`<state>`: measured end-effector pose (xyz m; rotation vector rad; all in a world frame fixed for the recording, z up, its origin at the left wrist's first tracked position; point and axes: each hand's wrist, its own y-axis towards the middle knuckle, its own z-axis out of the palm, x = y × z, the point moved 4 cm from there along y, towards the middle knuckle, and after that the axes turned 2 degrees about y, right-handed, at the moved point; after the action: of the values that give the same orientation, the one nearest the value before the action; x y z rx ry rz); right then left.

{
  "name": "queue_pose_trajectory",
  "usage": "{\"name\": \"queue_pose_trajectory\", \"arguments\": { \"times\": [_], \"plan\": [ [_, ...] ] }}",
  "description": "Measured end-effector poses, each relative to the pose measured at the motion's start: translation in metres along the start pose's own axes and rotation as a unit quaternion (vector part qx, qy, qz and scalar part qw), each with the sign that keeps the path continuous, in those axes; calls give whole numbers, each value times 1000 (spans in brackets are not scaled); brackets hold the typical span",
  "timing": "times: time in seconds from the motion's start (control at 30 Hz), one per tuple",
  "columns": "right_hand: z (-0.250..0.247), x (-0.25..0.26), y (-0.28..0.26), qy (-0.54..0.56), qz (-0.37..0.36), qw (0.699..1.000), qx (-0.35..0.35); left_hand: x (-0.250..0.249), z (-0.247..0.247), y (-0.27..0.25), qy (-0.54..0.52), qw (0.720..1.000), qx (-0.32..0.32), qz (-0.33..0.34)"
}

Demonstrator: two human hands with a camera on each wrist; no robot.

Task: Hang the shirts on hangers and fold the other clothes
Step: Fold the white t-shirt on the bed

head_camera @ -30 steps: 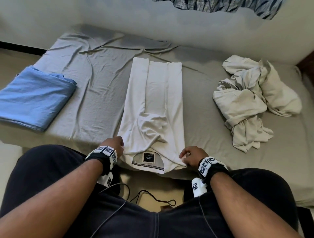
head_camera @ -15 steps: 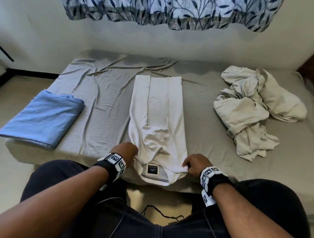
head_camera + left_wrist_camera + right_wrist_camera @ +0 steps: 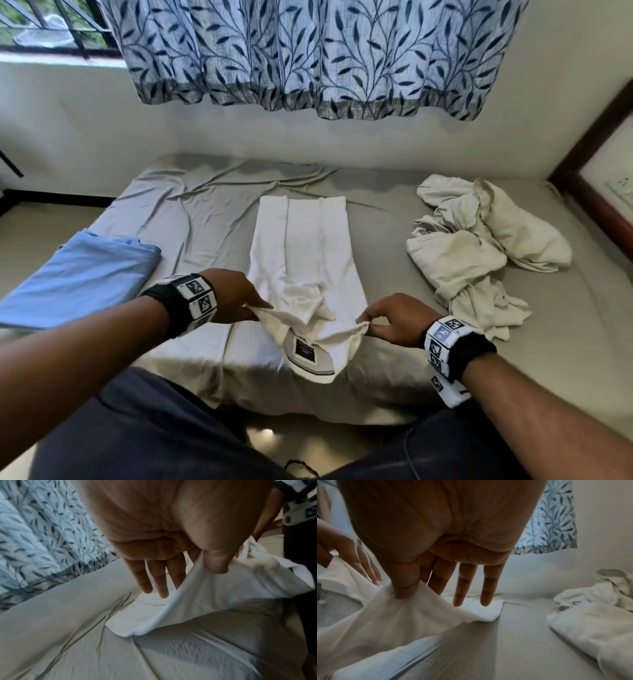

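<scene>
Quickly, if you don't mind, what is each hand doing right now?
Left hand: pinches the near left corner of the white shirt.
Right hand: pinches the shirt's near right corner.

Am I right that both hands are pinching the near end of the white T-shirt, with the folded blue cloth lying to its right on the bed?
Not quite. The folded blue cloth lies to the left of the white T-shirt on the bed, as the head view shows. The rest holds: the left hand and right hand each pinch the near end.
</scene>
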<state>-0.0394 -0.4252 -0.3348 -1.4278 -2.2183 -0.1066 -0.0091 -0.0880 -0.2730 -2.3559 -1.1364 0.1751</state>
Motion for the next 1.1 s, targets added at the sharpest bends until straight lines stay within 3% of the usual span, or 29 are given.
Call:
{"name": "queue_pose_trajectory", "arguments": {
  "times": [0.17, 0.37, 0.6, 0.9, 1.0, 1.1],
  "plan": [
    [-39, 22, -27, 18, -43, 999, -22, -4, -20, -45, 67, 998, -10, 20],
    [-49, 49, -82, 39, -80, 996, -13, -15, 10, -94, -37, 999, 13, 36],
    [-31, 55, -117, 113, -59, 991, 30, -36, 42, -116, -129, 989, 21, 64],
    [-20, 28, -70, 179, 19, 983, 39, -3, 54, -60, -240, 969, -1, 60],
    [-21, 17, -36, 226, 49, 971, 56, 11, 50, -35, -331, 942, -1, 56],
    [-24, 1, 9, 333, 47, 942, 24, 43, 50, 0, -448, 893, -26, 42]
  ]
}}
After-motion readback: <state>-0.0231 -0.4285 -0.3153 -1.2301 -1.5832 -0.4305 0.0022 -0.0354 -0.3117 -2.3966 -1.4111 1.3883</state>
